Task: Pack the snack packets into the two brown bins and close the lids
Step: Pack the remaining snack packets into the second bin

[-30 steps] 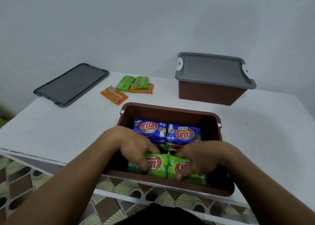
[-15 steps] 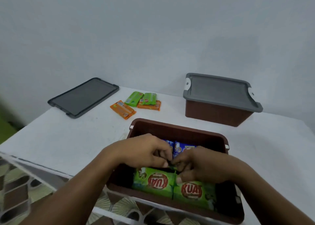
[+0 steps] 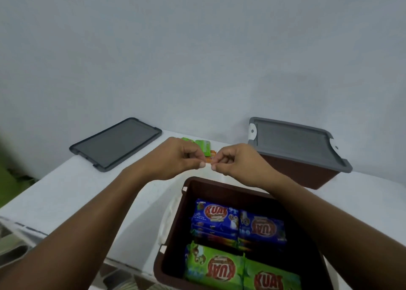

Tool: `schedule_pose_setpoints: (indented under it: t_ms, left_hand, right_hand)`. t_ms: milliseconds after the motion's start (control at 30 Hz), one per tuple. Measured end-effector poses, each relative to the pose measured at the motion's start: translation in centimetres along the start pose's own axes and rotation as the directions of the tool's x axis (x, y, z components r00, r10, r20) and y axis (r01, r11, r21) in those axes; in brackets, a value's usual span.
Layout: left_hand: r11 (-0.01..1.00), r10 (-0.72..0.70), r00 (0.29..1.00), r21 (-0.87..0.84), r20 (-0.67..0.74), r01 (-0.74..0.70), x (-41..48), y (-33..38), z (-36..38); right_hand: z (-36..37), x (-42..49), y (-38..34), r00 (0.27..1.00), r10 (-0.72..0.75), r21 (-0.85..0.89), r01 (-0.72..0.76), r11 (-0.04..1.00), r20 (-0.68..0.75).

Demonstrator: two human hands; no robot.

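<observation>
Both hands have come up out of the open bin (image 3: 175,234), where a second ago they were pressing the green packs (image 3: 217,267) down, and now hang together over the small packets (image 3: 203,144) at 12 o'clock from it. That layer looks settled, so the loose packets are probably next.

The left hand (image 3: 175,157) and right hand (image 3: 239,164) have curled fingers, with thumbs against forefingers. An orange edge shows between them, but I cannot tell if they pinch it.

The open bin holds two blue packs (image 3: 216,216) at the far side and the green packs nearer. On the table (image 3: 87,190), the closed bin (image 3: 296,171) sits at 2 o'clock with its contents hidden. The loose lid (image 3: 116,143) lies at 10 o'clock.
</observation>
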State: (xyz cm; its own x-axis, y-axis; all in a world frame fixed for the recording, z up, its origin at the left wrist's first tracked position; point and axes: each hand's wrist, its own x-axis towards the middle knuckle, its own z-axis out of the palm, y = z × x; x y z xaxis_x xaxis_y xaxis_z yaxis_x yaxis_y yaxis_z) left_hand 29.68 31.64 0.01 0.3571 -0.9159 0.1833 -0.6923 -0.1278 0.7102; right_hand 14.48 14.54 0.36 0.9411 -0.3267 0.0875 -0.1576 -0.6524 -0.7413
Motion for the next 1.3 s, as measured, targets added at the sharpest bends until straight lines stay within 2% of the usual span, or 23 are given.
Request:
schedule_pose_setpoints:
  t_ms: [200, 400, 533, 633, 800, 933, 1067, 1167, 1300]
  left_hand:
    - [0.981, -0.072, 0.994, 0.184, 0.079, 0.056, 3.8, -5.0, -2.7]
    - [0.909, -0.156, 0.968, 0.413, 0.196, 0.063, 7.0, -9.5, -4.1]
    - [0.845, -0.205, 0.935, 0.535, 0.289, 0.02, 8.4, -11.5, -4.2]
    - [0.799, -0.279, 0.866, 0.601, 0.415, -0.03, 9.0, -13.2, -3.7]
    - [0.628, -0.312, 0.811, 0.748, 0.495, -0.215, 9.6, -15.8, -2.5]
    - [0.594, -0.312, 0.796, 0.76, 0.518, -0.262, 10.0, -17.2, -2.2]
    - [0.602, -0.279, 0.802, 0.747, 0.528, -0.283, 10.3, -17.0, -2.3]
    - [0.617, -0.245, 0.84, 0.747, 0.484, -0.25, 9.9, -16.1, -2.2]
    - [0.845, -0.23, 0.889, 0.535, 0.395, -0.019, 9.0, -13.6, -2.5]
  right_hand:
    - [1.3, 6.9, 1.2, 0.995, 0.087, -0.099, -0.091, 0.991, -0.048]
    - [3.2, 13.4, 2.2, 0.98, 0.2, -0.305, -0.186, 0.934, 0.015]
    - [4.8, 16.7, 2.9, 0.967, 0.252, -0.421, -0.223, 0.879, 0.015]
    - [6.1, 18.6, 3.7, 0.944, 0.329, -0.531, -0.274, 0.801, 0.009]
    - [8.3, 20.5, 6.6, 0.885, 0.455, -0.609, -0.417, 0.675, -0.102]
    - [9.2, 20.6, 7.7, 0.88, 0.466, -0.596, -0.425, 0.681, -0.096]
    - [8.3, 20.3, 7.5, 0.895, 0.438, -0.566, -0.402, 0.72, -0.078]
    - [6.1, 19.3, 6.7, 0.884, 0.461, -0.49, -0.435, 0.755, -0.075]
    - [2.8, 16.7, 5.8, 0.835, 0.532, -0.229, -0.55, 0.803, -0.141]
